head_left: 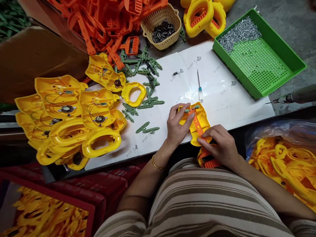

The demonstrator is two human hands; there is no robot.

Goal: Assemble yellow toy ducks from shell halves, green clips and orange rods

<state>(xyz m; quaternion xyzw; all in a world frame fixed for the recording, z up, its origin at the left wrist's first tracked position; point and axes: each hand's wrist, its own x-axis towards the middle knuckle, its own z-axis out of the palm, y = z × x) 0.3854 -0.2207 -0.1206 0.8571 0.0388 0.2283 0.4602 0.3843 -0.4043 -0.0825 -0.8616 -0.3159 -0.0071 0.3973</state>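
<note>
A yellow plastic shell (202, 119) lies at the table's front edge with its hollow side up. An orange strip (197, 125) runs down its middle, with a green piece (189, 109) across its top end. My left hand (178, 124) grips the shell's upper left side, thumb near the green piece. My right hand (220, 143) pinches the lower part of the orange strip between thumb and fingers. Below the shell, the orange handle end (209, 162) hangs past the table edge. A screwdriver (200, 89) lies just beyond the shell.
Green parts (150, 102) and stacked yellow shells (59, 102) cover the left. Behind are orange parts (111, 26) and a basket (159, 29). A green tray (269, 59) of screws is back right, a power driver (293, 97) right, a yellow-filled bag (283, 161) lower right.
</note>
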